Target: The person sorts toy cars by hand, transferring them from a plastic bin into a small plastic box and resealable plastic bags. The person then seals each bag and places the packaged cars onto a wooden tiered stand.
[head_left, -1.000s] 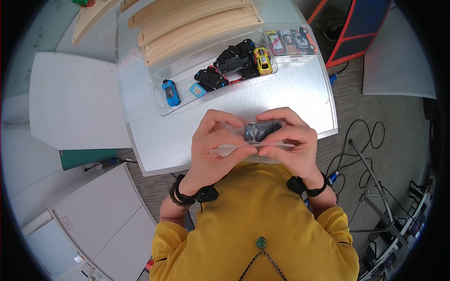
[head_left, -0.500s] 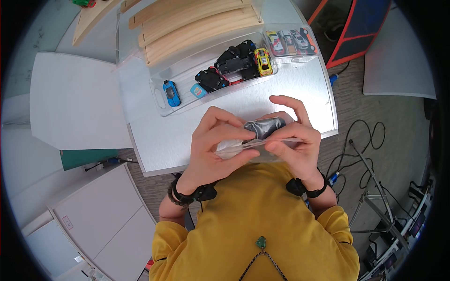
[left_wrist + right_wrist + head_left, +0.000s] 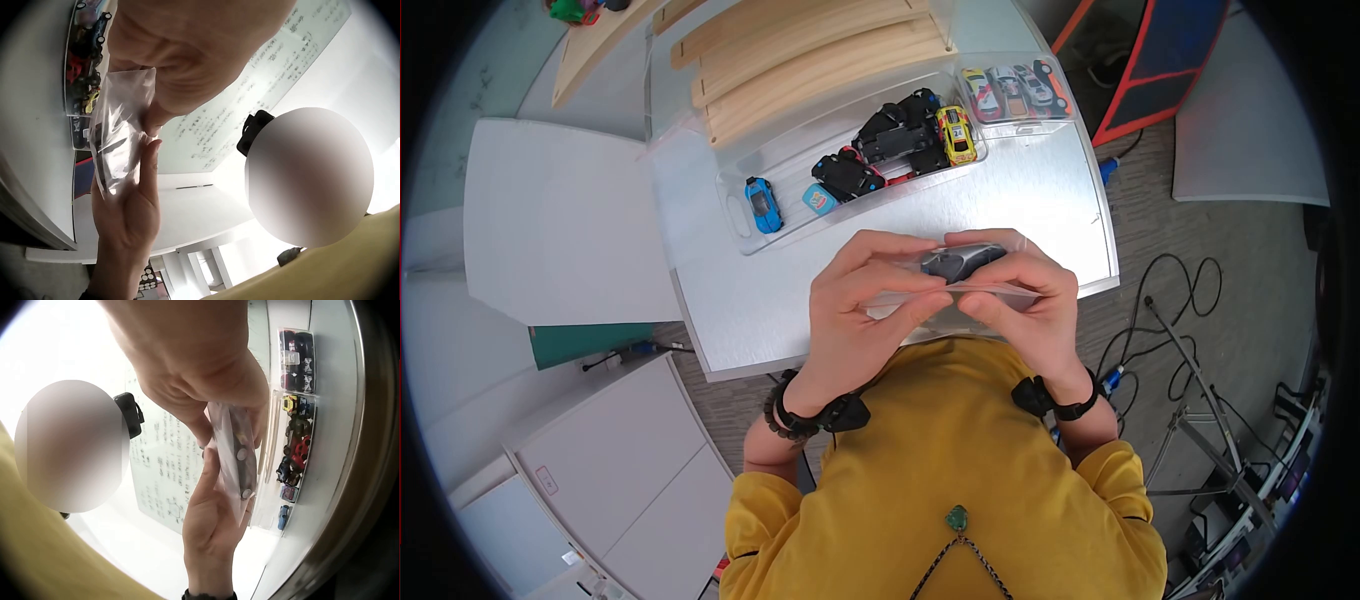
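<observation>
Both hands hold a clear plastic bag above the near edge of the table, close in front of the body. Inside it lies a dark grey toy car, whose pale wheels show through the plastic in the right wrist view. My left hand pinches the bag's left side between thumb and fingers. On the opposite side, my right hand grips bag and car, fingers bent over the far side and thumb at the near edge. The thumb tips point toward each other along the bag's near edge.
Beyond the hands, a clear bin holds a blue toy car, a yellow one, several black ones and a small blue box. A clear case of toy cars adjoins it. Wooden steps stand behind.
My right index finger lifted off the bag half a second ago and is now bent back over it. The bagged car has shifted and tilted slightly between the hands.
</observation>
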Available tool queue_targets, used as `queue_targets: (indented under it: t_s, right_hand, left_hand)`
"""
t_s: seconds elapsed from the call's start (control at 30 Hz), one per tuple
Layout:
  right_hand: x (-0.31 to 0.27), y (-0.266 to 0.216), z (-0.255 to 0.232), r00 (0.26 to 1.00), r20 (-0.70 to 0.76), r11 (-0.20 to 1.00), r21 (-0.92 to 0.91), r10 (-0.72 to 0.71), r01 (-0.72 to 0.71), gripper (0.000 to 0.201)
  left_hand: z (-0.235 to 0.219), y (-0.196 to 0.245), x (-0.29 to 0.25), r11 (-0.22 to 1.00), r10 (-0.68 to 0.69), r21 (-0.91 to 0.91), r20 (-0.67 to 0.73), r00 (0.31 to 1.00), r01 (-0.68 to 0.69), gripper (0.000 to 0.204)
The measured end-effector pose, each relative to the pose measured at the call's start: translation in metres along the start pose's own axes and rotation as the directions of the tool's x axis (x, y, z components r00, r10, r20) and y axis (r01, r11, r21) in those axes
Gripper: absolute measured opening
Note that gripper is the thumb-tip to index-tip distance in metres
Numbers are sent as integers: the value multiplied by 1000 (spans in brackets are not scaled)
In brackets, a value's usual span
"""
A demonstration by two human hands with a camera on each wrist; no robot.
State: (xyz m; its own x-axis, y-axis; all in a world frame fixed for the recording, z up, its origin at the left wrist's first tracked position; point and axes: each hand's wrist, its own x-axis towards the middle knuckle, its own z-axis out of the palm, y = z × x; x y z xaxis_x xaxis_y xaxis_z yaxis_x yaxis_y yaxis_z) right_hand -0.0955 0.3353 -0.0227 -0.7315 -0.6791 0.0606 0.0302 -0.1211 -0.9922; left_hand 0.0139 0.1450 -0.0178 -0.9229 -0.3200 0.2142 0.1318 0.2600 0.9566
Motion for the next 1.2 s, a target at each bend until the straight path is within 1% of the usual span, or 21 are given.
queue_targets:
  t_s: [0.03, 0.07, 0.13, 0.2, 0.33, 0.4, 0.43, 0.47, 0.5, 0.53, 0.6, 0.63, 0.7, 0.73, 0.8, 0.87, 0.93, 1.03, 1.1, 1.13, 1.2]
  right_hand:
    - [0, -1, 1, 1000, -12, 999, -38, -14, 14, 13]
    - [1, -2, 0, 1000, -11, 999, -38, -14, 14, 13]
    - [2, -2, -1, 995, 6, 987, -124, -99, 99, 12]
    - [2, -2, 1, 995, -3, 988, -112, -104, 103, 11]
    - [0, -3, 1, 994, 3, 988, -112, -109, 109, 11]
    - [0, -1, 1, 994, 0, 988, -111, -109, 108, 11]
    - [-1, 0, 1, 994, -3, 988, -110, -109, 108, 10]
    - [-1, -1, 0, 994, -2, 988, -110, -109, 108, 10]
    - [-1, -3, -2, 998, -16, 994, -94, -56, 54, 10]
    - [-1, -4, -4, 1000, -29, 997, -78, -3, 1, 9]
    - [0, -6, -8, 999, -28, 999, -42, 18, -19, 9]
    - [0, -6, -9, 999, -27, 999, -6, 40, -40, 9]
    - [1, -4, -8, 999, -34, 1000, -7, 15, -16, 10]
    - [2, -4, -8, 999, -41, 1000, -8, -9, 9, 11]
    - [1, -5, -6, 999, -50, 1000, -12, -6, 5, 11]
    - [1, -5, -4, 998, -60, 1000, -15, -3, 2, 12]
    - [0, -5, -3, 998, -60, 998, -46, -36, 33, 12]
    - [-1, -7, -4, 997, -63, 996, -82, -45, 40, 11]
    - [-1, -5, -5, 996, -70, 996, -78, -53, 48, 11]
    - [-1, -4, -6, 995, -76, 996, -74, -61, 56, 11]
    - [-2, -2, -9, 994, -89, 996, -73, -60, 54, 12]
  left_hand:
    - [0, 1, 0, 1000, 0, 0, 0, 1000, 0, 20]
    - [1, 1, 0, 1000, -3, 16, 1, 1000, 3, 18]
    - [2, 4, 0, 999, -5, 32, 1, 1000, 5, 17]
    - [2, 9, -2, 996, -92, 18, 3, 996, 92, 17]
    - [1, 5, -5, 998, -46, 33, 11, 999, 45, 17]
    - [-1, 7, -4, 994, -105, -9, 45, 994, 105, 17]
    - [-2, 6, -2, 994, -104, -9, 45, 994, 105, 17]
    - [-4, 5, 1, 994, -92, -60, 70, 993, 96, 15]
    - [-6, 4, 2, 990, -78, -110, 95, 992, 89, 13]
    - [-9, 4, 2, 990, -77, -109, 94, 993, 87, 13]
    - [-14, 4, 0, 958, -158, -215, 150, 976, 188, 11]
    - [-13, 3, 0, 958, -158, -214, 150, 976, 188, 11]
    - [-10, 2, 0, 930, -153, -321, 113, 982, 182, 10]
    - [-10, 1, -1, 929, -153, -321, 113, 982, 181, 10]
    - [-10, -2, -3, 929, -119, -338, 108, 987, 149, 14]
    - [-13, -4, -5, 927, -123, -340, 118, 985, 157, 15]
    - [-13, -6, -6, 925, -126, -342, 129, 984, 164, 17]
    - [-11, -5, -4, 911, -104, -387, 121, 987, 143, 19]
    - [-11, 4, -1, 943, -124, -294, 115, 986, 153, 20]
    - [-13, 3, 0, 943, -124, -294, 115, 986, 153, 20]
    - [-19, 1, -1, 948, -115, -274, 178, 977, 161, 22]
